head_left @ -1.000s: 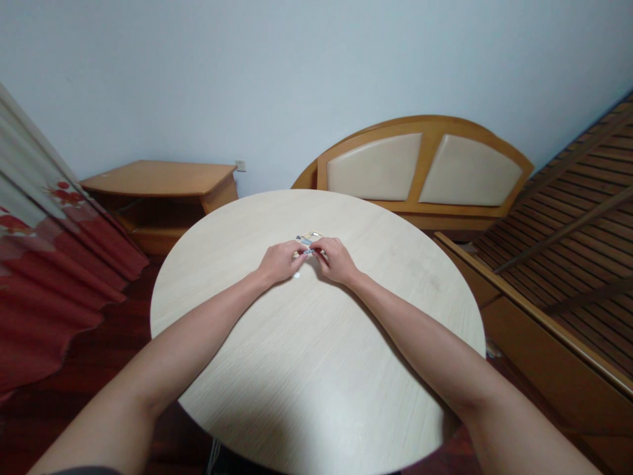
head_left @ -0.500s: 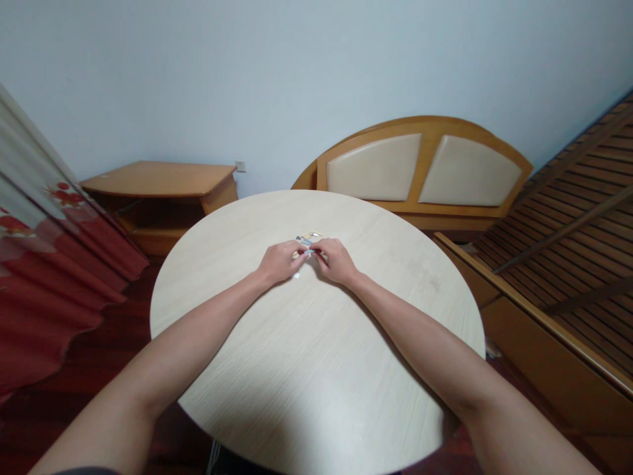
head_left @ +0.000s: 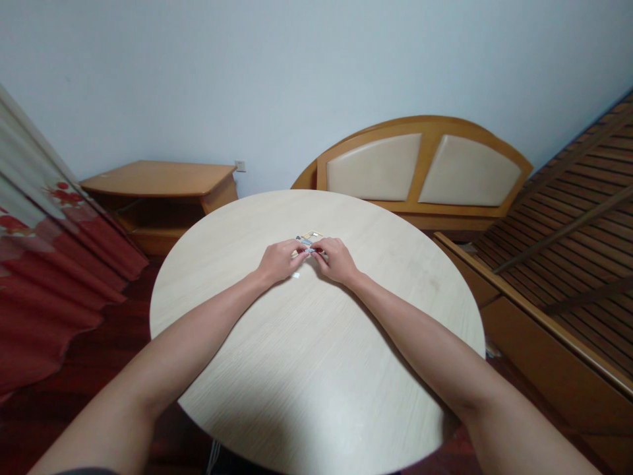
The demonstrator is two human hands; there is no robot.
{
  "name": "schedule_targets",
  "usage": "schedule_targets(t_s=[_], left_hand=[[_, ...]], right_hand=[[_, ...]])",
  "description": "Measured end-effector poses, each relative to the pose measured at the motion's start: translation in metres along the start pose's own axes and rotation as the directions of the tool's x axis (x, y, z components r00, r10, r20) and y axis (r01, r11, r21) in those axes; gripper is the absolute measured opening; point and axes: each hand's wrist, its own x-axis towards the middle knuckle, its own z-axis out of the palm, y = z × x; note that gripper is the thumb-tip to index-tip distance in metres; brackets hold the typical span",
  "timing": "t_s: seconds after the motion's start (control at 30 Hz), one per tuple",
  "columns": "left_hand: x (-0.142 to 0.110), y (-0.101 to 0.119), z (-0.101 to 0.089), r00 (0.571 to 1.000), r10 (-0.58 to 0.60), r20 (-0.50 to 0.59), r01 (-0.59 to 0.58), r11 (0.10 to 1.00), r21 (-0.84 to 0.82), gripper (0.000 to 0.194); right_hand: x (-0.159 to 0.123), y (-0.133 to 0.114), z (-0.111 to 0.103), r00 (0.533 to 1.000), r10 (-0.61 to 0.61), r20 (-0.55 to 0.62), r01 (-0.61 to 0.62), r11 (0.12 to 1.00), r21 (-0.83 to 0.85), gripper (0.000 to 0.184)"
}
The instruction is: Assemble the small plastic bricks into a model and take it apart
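Both bare forearms reach forward from the bottom of the view and rest over a round pale wood-grain table; the left forearm and right forearm angle inward, so the hands meet near the table's middle; the left hand and right hand are together, their fingertips closed from either side on a small flat printed item; it shows tan and blue patches and lies low over the tabletop, partly hidden by the fingers, and it is too small to tell exactly what it is; a small white scrap lies on the table just below the left hand's fingers; beyond the table's left edge hangs a red and white curtain with a red flower pattern, above a dark red wooden floor; to the right runs a wooden bed frame with a side rail and dark slats; farther back on the left stands a low honey-coloured wooden cabinet; a cream padded headboard in a curved wooden frame stands behind the table on the right; a small wall socket sits on the pale blue wall just above the cabinet's right corner.
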Motion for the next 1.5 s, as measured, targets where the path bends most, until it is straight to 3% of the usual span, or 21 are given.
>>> schedule_targets(t_s=[0.23, 0.63, 1.17, 1.5], left_hand=[[0.0005, -0.0014, 0.0011, 0.999, -0.033, -0.015, 0.033, 0.999, 0.020, 0.021], [0.0005, -0.0014, 0.0003, 0.998, -0.061, 0.006, 0.061, 0.998, 0.029, 0.021], [-0.0002, -0.0085, 0.0058, 0.999, 0.010, -0.037, -0.010, 1.000, 0.010, 0.019], [0.0003, -0.0022, 0.0021, 0.998, 0.015, -0.058, -0.016, 1.000, -0.023, 0.020]], right_hand=[[0.0000, -0.0003, -0.0004, 1.000, -0.008, -0.021, 0.008, 1.000, 0.011, 0.025], [0.0006, -0.0005, -0.0011, 1.000, -0.010, -0.020, 0.010, 1.000, 0.007, 0.025], [-0.0001, 0.0044, 0.0011, 1.000, 0.012, 0.015, -0.012, 0.999, -0.034, 0.032], [0.0003, 0.0065, 0.0030, 0.999, -0.009, 0.042, 0.012, 0.997, -0.078, 0.037]])
